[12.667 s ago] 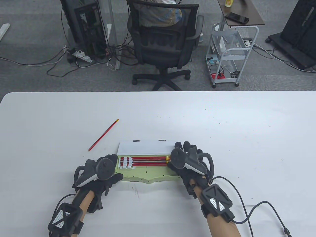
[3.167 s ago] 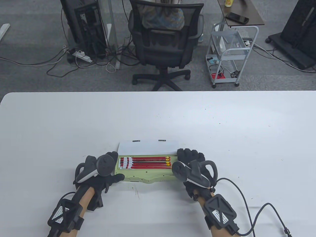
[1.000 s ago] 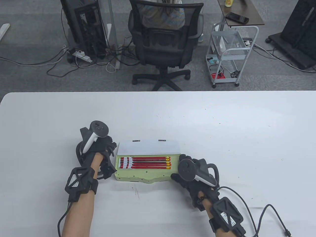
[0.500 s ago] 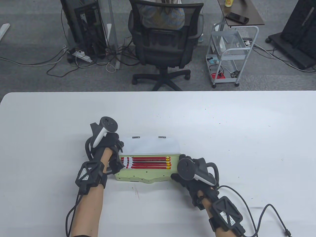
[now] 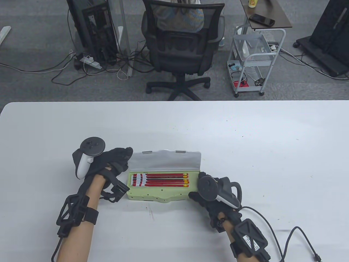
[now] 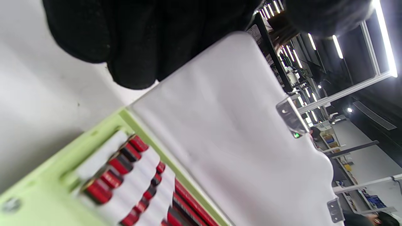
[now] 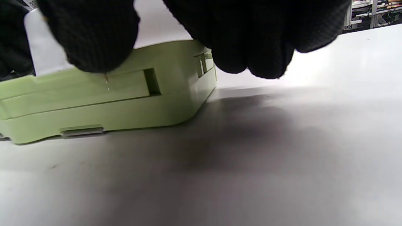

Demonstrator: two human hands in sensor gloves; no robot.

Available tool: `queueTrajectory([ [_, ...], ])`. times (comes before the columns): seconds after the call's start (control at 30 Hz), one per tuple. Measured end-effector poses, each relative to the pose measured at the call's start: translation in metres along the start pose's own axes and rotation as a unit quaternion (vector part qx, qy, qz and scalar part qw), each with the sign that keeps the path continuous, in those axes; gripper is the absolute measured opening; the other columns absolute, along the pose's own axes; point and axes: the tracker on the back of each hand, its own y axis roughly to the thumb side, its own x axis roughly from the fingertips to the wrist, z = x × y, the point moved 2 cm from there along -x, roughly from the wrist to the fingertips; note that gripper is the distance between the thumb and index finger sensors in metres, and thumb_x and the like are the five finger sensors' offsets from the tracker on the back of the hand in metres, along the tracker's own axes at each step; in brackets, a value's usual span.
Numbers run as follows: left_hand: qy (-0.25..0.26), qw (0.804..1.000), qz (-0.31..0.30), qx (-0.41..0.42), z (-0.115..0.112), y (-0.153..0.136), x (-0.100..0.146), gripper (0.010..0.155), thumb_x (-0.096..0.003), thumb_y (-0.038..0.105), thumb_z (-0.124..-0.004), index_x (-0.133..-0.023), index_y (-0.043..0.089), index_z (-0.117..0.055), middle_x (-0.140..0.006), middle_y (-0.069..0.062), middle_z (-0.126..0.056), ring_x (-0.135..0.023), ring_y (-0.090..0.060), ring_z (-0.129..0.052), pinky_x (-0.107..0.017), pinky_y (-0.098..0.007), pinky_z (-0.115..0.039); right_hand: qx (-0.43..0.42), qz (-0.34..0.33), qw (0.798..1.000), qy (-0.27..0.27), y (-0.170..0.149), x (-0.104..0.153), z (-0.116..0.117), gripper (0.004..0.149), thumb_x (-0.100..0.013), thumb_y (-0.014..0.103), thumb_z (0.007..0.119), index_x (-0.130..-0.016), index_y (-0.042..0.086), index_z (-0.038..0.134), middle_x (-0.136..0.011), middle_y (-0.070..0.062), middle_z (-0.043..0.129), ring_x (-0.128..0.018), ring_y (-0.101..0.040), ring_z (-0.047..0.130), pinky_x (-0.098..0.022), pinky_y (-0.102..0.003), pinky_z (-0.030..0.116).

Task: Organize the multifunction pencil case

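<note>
Closing white hinged lid (image 5: 165, 161) of pale green plastic pencil case (image 5: 152, 195), near table edge: left hand (image 5: 114, 163) fingers pinch lid's left end, right hand (image 5: 210, 196) braces right end, fingers curled against case. Risk: lopsided push twists lid, case skids, red pencils (image 5: 163, 180) jam closure

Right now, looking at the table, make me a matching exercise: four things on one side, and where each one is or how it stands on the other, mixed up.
Things:
1. red pencils
2. lid
3. left hand
4. right hand

Places or states:
A. at the right end of the pencil case
B. lying side by side in the tray
C. at the lid's left edge
D. raised open along the far side of the case

Pairs: 1-B, 2-D, 3-C, 4-A
</note>
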Motion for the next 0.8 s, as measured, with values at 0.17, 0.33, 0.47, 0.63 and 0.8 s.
queueTrajectory([
  [0.17,-0.001,0.999,-0.029,-0.019,-0.009,0.000,0.018,0.083,-0.0375,0.066,-0.062,-0.102,0.015,-0.070,-0.105,-0.021,-0.081,-0.093,-0.048,-0.081,-0.062,-0.067,-0.067,-0.028,-0.001,1.000,0.010,-0.008,-0.001,-0.002,0.084,-0.046,0.049,0.080,-0.104,-0.008,0.062,-0.098,-0.032,0.076,-0.084,-0.053,0.085,-0.065,-0.065,0.071],
  [0.33,-0.003,0.997,-0.051,-0.052,-0.017,-0.003,0.031,0.079,-0.0386,0.065,-0.063,-0.100,0.017,-0.073,-0.107,-0.020,-0.079,-0.096,-0.051,-0.074,-0.063,-0.069,-0.063,-0.061,-0.013,0.997,0.040,-0.019,0.000,-0.003,0.083,-0.046,0.048,0.080,-0.106,-0.006,0.060,-0.099,-0.031,0.074,-0.087,-0.053,0.082,-0.067,-0.066,0.067],
  [0.47,0.000,0.994,-0.070,-0.089,-0.026,-0.004,0.037,0.073,-0.0420,0.061,-0.065,-0.100,0.017,-0.073,-0.107,-0.019,-0.078,-0.097,-0.051,-0.073,-0.064,-0.069,-0.062,-0.094,-0.029,0.993,0.070,-0.024,0.001,-0.006,0.087,-0.046,0.049,0.079,-0.107,-0.008,0.056,-0.102,-0.033,0.069,-0.089,-0.055,0.079,-0.068,-0.068,0.064],
  [0.63,-0.006,0.978,-0.091,-0.187,-0.042,-0.006,0.045,0.070,-0.0441,0.057,-0.069,-0.102,0.017,-0.069,-0.109,-0.019,-0.074,-0.099,-0.051,-0.070,-0.065,-0.069,-0.060,-0.137,-0.037,0.987,0.071,-0.026,0.003,-0.008,0.090,-0.047,0.050,0.077,-0.108,-0.012,0.053,-0.102,-0.036,0.066,-0.089,-0.057,0.077,-0.068,-0.069,0.063],
  [0.8,0.008,0.940,-0.119,-0.318,-0.063,-0.006,0.050,0.066,-0.0448,0.052,-0.072,-0.103,0.020,-0.068,-0.110,-0.016,-0.071,-0.098,-0.050,-0.071,-0.066,-0.070,-0.060,-0.116,-0.013,0.992,0.057,-0.023,0.003,-0.008,0.088,-0.048,0.051,0.075,-0.106,-0.013,0.056,-0.098,-0.037,0.071,-0.085,-0.057,0.082,-0.066,-0.067,0.068],
])
